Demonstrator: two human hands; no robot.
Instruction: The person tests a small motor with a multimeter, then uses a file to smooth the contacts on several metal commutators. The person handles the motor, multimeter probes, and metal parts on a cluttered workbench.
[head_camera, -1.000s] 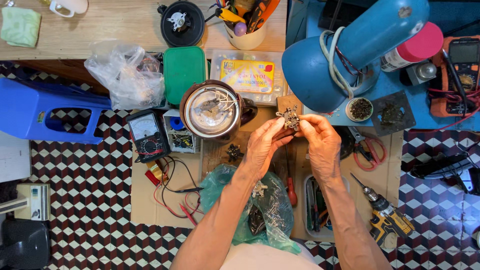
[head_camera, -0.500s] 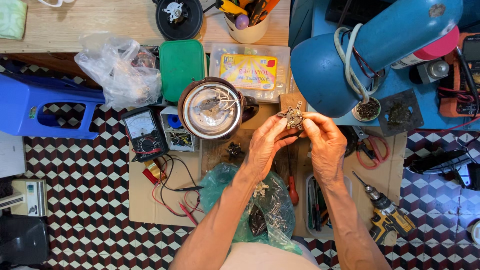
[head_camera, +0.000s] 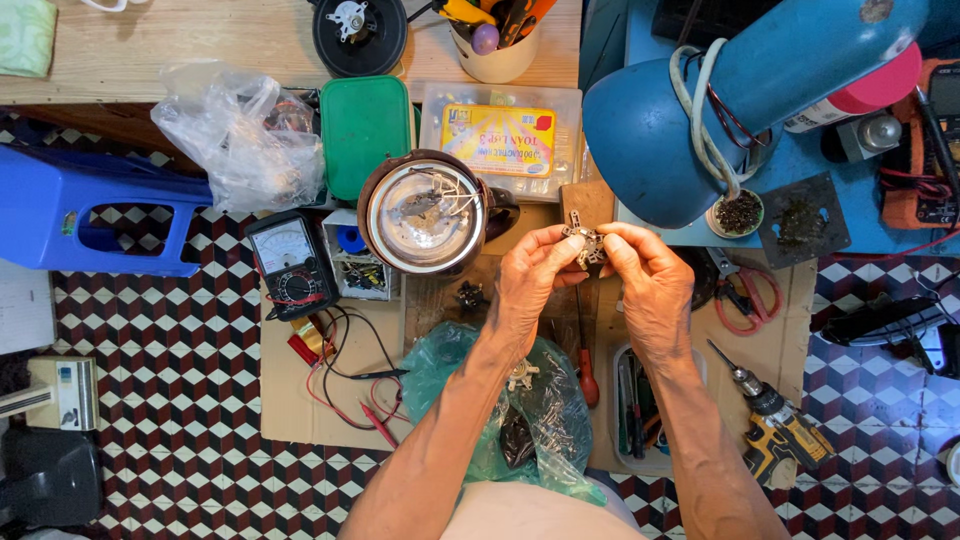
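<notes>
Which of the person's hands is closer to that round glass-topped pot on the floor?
The left hand. It sits just right of the pot, almost beside its rim. The right hand is farther right, beyond the small metal part that both hands pinch between their fingers.

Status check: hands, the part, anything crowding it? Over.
Left hand and right hand both pinch the small grey metal part. Held above the cardboard sheet. Blue desk lamp close beside; nothing between.
</notes>
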